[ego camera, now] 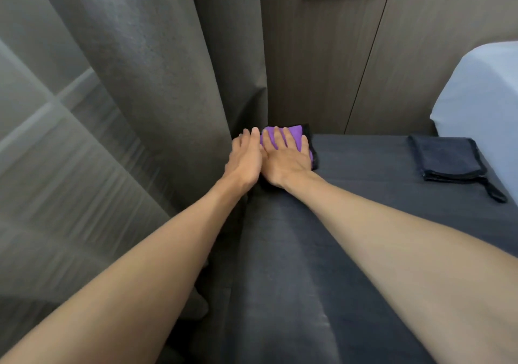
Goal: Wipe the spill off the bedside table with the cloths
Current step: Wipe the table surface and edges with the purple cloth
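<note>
Lying under right fingers [278, 139]: purple cloth [295, 133]

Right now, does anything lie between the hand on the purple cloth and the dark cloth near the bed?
Nothing visible does. The right hand presses flat on the purple cloth at the far left corner of the tabletop; only bare surface lies between it and the dark cloth at the right edge.

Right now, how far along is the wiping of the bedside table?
Done: cannot tell; no spill shows on the dark table top. In hand: the right hand presses the purple cloth flat at the far left corner, by the curtain; the left hand lies flat beside it. Left: the folded dark cloth lies untouched at the right edge, so a second wipe probably remains.
</note>
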{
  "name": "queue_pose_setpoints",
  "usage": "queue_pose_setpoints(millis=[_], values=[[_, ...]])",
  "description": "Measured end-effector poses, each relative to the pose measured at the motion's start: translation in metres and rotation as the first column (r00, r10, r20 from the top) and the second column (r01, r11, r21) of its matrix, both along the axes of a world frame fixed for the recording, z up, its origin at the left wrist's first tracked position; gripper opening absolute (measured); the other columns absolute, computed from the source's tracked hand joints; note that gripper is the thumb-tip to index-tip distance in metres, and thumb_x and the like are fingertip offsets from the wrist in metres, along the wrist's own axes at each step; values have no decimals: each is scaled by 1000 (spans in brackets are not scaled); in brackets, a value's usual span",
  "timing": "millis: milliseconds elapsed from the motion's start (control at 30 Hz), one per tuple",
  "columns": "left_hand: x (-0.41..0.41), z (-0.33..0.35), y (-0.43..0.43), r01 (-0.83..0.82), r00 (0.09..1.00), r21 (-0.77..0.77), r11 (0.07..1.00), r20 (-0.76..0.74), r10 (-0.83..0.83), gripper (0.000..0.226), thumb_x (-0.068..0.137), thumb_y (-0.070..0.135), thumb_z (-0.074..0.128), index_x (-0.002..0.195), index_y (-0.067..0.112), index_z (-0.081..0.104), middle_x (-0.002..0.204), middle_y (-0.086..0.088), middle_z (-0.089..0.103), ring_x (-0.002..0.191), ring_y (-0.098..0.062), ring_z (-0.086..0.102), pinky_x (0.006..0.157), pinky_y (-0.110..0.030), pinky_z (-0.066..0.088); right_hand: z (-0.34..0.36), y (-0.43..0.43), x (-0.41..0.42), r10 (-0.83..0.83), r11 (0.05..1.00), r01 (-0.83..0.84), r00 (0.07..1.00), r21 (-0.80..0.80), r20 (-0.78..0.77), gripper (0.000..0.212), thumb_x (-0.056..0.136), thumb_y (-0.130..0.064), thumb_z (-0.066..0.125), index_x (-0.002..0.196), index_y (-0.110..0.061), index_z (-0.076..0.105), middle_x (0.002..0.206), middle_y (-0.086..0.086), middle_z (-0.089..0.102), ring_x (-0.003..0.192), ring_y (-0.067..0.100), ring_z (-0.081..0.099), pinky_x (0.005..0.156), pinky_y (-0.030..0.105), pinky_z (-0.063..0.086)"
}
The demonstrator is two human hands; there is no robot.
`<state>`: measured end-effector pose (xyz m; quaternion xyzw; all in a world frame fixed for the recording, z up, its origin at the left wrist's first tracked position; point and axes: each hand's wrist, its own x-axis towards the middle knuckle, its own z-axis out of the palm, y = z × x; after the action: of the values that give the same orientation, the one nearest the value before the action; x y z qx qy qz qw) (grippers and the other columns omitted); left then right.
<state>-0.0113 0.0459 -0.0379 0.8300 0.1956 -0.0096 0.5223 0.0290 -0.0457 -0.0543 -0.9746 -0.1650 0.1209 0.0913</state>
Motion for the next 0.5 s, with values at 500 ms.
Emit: queue_pose_setpoints(millis=[500], values=[[-8,-4,-20,495,867,654,572,-329,-375,62,105,44,25,160,18,11,170,-6,0,155,-22,-6,124,-40,-5,28,11,-80,-9,986,15,999,-166,42,73,104,-28,43,158,-7,-2,166,15,-5,154,33,-3,124,43,13]])
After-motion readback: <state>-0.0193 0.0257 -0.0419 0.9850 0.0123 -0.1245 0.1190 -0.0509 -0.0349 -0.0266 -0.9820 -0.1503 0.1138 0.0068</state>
